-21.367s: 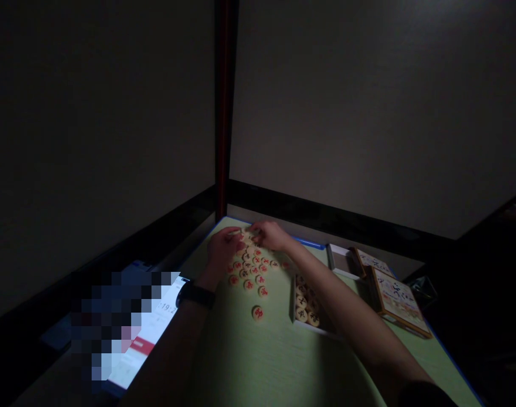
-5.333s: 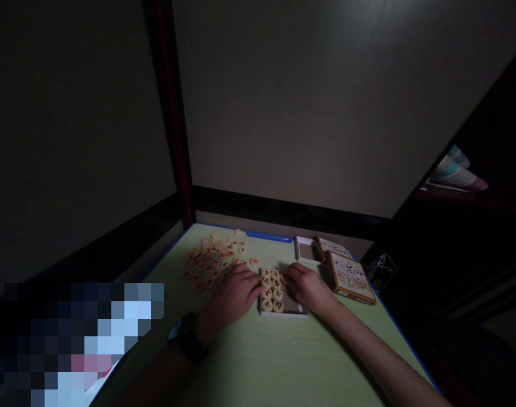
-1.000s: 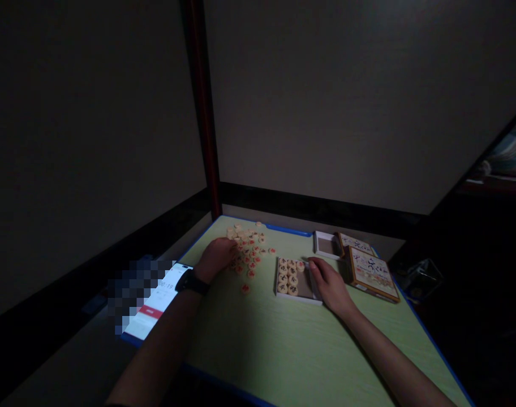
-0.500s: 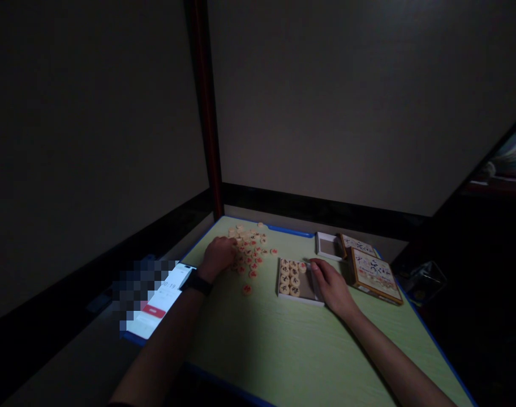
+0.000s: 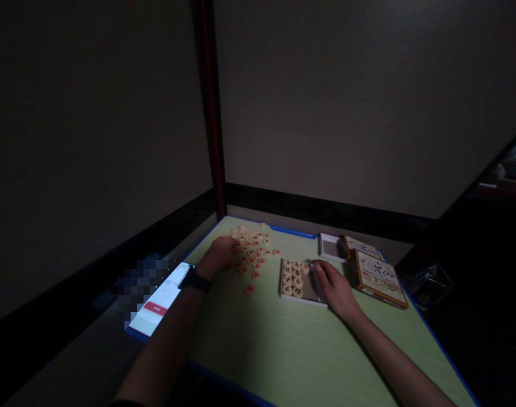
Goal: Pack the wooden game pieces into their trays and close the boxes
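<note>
Round wooden pieces with red or black characters lie in a loose pile (image 5: 256,254) at the back left of the green table. My left hand (image 5: 221,252), a dark band at its wrist, reaches into the pile's left side with fingers bent; whatever they hold is too small to make out. A shallow white box (image 5: 305,301) stands right of the pile, with two columns of black-marked pieces (image 5: 297,282) and one red-marked piece (image 5: 305,268) at the top of a third. My right hand (image 5: 335,287) grips the box's right edge.
At the back right stand another white tray (image 5: 332,247) and two printed boxes, the nearer one (image 5: 380,277) by the table's right edge. A lit phone (image 5: 162,299) lies at the left edge. Walls rise behind the green table (image 5: 283,350).
The whole view has shifted slightly, moving the table a little to the right in the picture. My left hand is still at the pile and my right hand still at the box.
</note>
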Demonstrator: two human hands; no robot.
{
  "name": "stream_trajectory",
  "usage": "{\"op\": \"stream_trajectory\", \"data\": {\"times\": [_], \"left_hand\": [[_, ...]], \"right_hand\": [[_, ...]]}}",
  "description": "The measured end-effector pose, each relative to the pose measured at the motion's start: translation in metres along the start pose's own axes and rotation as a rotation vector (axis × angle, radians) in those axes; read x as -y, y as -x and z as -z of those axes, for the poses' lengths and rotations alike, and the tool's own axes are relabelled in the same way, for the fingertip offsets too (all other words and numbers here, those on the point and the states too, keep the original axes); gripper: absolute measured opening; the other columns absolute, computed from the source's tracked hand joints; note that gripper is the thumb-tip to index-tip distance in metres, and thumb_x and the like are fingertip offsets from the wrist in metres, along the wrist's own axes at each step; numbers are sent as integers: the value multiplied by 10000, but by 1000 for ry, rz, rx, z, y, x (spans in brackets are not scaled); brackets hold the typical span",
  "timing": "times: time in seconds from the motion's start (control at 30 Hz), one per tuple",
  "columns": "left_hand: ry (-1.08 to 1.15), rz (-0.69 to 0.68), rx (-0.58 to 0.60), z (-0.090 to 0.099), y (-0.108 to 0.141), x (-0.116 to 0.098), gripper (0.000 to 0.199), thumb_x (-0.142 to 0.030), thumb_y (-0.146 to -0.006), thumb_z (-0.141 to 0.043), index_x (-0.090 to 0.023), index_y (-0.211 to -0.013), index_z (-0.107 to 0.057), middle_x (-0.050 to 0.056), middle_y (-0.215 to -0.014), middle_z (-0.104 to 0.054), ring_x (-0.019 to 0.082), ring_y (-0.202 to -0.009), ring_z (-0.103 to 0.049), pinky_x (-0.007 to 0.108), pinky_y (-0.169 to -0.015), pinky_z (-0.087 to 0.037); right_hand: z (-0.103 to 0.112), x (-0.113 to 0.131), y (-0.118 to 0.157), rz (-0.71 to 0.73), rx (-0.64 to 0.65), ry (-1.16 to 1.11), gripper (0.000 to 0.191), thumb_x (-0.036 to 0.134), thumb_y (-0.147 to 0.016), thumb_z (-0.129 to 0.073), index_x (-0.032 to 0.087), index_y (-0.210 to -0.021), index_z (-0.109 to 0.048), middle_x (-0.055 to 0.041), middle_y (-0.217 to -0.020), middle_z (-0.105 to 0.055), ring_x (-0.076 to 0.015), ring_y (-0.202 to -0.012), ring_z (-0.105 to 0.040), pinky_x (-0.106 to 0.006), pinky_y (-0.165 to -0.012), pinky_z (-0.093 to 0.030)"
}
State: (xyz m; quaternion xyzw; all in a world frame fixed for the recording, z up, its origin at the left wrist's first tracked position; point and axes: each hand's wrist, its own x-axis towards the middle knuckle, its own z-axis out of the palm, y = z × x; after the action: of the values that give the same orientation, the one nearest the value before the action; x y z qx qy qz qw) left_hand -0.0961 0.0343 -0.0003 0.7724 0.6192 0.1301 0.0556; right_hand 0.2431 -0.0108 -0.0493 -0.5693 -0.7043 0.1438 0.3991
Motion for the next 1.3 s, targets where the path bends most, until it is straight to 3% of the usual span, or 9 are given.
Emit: {"op": "stream_trajectory", "data": {"times": [0.43, 0.6, 0.73, 0.83, 0.93, 1.07, 1.17, 1.3], "left_hand": [[-8, -18, -13, -2, 1, 4, 280, -118, -869, -453, -145, -753, -707, 92, -857, -673, 186, -832, -626, 291, -805, -491], [38, -10, -18, -2, 4, -1, 273, -98, -864, -454, -128, -774, -710, 103, -893, -691, 170, -773, -639, 274, -747, -510], [-1, 25, -66, 7, 3, 1, 296, -88, -878, -455, -134, -914, -745, 110, -976, -726, 187, -898, -669, 278, -855, -512], [-67, 145, -150, 19, 3, 9, 356, -87, -907, -421, -139, -1063, -737, 119, -1076, -735, 202, -1012, -674, 287, -931, -497], [-122, 267, -151, 27, 7, 13, 351, -79, -890, -447, -135, -1096, -725, 126, -1088, -739, 218, -1016, -687, 289, -907, -509], [-154, 317, -24, 27, 13, 7, 297, -71, -867, -479, -111, -1023, -729, 163, -1041, -739, 239, -975, -707, 289, -822, -528], [-126, 305, 56, 23, 15, 1, 312, -91, -906, -438, -110, -1031, -723, 171, -1075, -732, 246, -1013, -698, 299, -825, -521], [-87, 271, 48, 20, 13, 0, 332, -109, -932, -417, -136, -1079, -713, 149, -1097, -732, 238, -1055, -679, 308, -871, -496]], "right_hand": [[4, 5, -1, -30, 26, -9, 539, 593, -936, -344, 196, -1079, -679, -132, -1126, -725, -310, -1082, -654, -473, -983, -493], [4, 2, 2, -17, 13, -15, 544, 607, -933, -355, 198, -1068, -686, -132, -1107, -730, -307, -1060, -660, -458, -967, -502], [11, 9, -4, 73, -91, 4, 511, 590, -948, -376, 200, -1048, -690, -122, -1110, -727, -285, -1068, -654, -434, -971, -491], [18, 26, -28, 151, -138, 25, 475, 540, -968, -392, 187, -1046, -699, -120, -1095, -734, -269, -1033, -666, -394, -926, -496], [11, 52, -70, 229, 43, 126, 391, 423, -979, -419, 181, -1002, -725, -110, -980, -758, -238, -855, -690, -321, -771, -497], [-27, 86, -129, 450, 468, 436, 283, 171, -937, -459, 154, -920, -740, -102, -958, -755, -189, -850, -673, -250, -742, -427], [-65, 102, -159, 469, 565, 508, 233, 66, -856, -515, 146, -818, -731, -75, -859, -745, -160, -796, -649, -222, -690, -379], [-105, 112, -178, 473, 660, 581, 178, 88, -835, -576, 165, -857, -735, -66, -887, -744, -159, -805, -643, -216, -656, -358]]}}
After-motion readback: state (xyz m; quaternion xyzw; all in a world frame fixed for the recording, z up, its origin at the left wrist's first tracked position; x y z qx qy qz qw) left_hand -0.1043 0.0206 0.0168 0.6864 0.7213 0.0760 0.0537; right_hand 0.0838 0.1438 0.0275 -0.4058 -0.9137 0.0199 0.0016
